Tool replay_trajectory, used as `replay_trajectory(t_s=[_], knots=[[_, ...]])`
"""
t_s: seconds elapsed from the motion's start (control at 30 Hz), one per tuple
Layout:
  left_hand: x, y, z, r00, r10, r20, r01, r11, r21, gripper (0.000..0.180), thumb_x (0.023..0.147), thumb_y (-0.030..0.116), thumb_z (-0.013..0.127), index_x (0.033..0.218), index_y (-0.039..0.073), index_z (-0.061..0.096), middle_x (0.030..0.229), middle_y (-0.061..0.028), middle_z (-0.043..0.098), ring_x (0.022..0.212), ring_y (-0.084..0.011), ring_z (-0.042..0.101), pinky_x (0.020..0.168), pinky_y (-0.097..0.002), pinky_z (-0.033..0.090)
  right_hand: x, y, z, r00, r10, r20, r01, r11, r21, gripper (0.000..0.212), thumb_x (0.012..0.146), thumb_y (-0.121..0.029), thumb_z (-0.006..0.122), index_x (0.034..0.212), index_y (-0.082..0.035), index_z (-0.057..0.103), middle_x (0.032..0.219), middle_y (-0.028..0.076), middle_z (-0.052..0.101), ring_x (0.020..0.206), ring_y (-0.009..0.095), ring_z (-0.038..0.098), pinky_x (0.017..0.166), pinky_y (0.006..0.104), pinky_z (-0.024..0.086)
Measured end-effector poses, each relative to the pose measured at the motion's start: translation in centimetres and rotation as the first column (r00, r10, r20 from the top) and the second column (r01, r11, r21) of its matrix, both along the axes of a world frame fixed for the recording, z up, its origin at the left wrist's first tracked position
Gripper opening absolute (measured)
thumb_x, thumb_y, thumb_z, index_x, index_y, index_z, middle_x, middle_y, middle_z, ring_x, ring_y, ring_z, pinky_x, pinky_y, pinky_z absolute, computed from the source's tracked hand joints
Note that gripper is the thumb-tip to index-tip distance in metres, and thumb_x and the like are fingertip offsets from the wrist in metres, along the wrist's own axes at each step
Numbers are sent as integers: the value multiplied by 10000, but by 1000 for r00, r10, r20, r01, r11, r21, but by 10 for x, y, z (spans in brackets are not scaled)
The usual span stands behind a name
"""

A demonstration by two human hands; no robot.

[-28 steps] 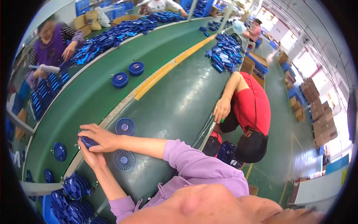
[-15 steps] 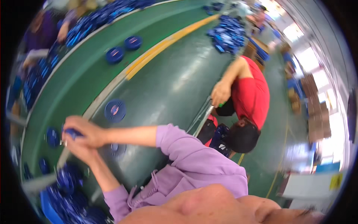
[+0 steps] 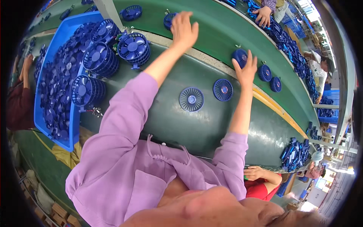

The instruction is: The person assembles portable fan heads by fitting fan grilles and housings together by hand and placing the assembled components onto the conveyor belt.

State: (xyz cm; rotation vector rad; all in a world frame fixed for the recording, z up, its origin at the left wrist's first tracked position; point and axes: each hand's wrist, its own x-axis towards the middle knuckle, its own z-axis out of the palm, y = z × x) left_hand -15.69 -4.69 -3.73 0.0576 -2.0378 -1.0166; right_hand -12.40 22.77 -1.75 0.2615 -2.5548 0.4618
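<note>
My left hand reaches over the green conveyor belt, fingers stretched and apart, beside a small blue fan cage that it partly covers. Further right, my right hand spreads its fingers around the near side of a blue round fan housing on the belt; whether they touch it I cannot tell. Between my forearms, a blue round grille and a second grille lie flat on the dark green table. Stacked blue fan cages with blades inside stand left of my left forearm.
A blue bin full of fan blades sits at the left. More fan cages lie on the belt. A pile of blue parts rests on the table's right end, near a person in red. Another person's hand works across the belt.
The view has swung toward the left end of the table. My hands, together around a blue part before, are now apart over the belt, and that part is no longer between them.
</note>
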Motion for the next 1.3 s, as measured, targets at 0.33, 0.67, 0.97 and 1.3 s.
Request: replay_trajectory(t_s=[0.33, 0.67, 0.97, 1.3], knots=[[-42, -36, -5, 758, 182, 627, -74, 978, -194, 247, 874, 152, 525, 1060, 106, 681, 1092, -125, 663, 1081, -327, 610, 842, -452, 523, 134, -15, -9, 892, 309, 330, -357, 929, 95, 741, 648, -255, 818, 1312, -120, 520, 1368, 173, 468, 1212, 355, 461, 1024, 438, 384], [31, 7, -43, 959, -268, 87, 221, 908, 356, 289, 886, 268, 605, 1020, 12, 588, 912, -209, 671, 884, -355, 655, 769, -428, 511, 75, -102, 15, 926, 378, -3, -366, 893, -262, 832, 610, -215, 850, 1337, -71, 473, 1292, 178, 483, 1187, 351, 440, 1014, 436, 378], [76, 15, -11, 558, -697, -450, 212, -405, 889, 525, 990, 523, 355, 1170, 68, 548, 1116, -101, 634, 1003, -200, 634, 868, -362, 534, 60, -138, 16, 868, 486, -98, -495, 863, -99, 793, 630, -324, 821, 1320, -103, 499, 1312, 199, 423, 1181, 398, 413, 985, 494, 385], [101, 41, -13, 882, -404, -243, 418, 431, 800, 338, 1022, 269, 408, 1239, 19, 476, 1152, -91, 540, 1046, -147, 521, 920, -304, 427, 62, -157, -13, 761, 649, -6, -439, 508, -741, 602, 923, -334, 491, 1398, -11, 314, 1366, 194, 398, 1273, 301, 405, 1067, 380, 313]])
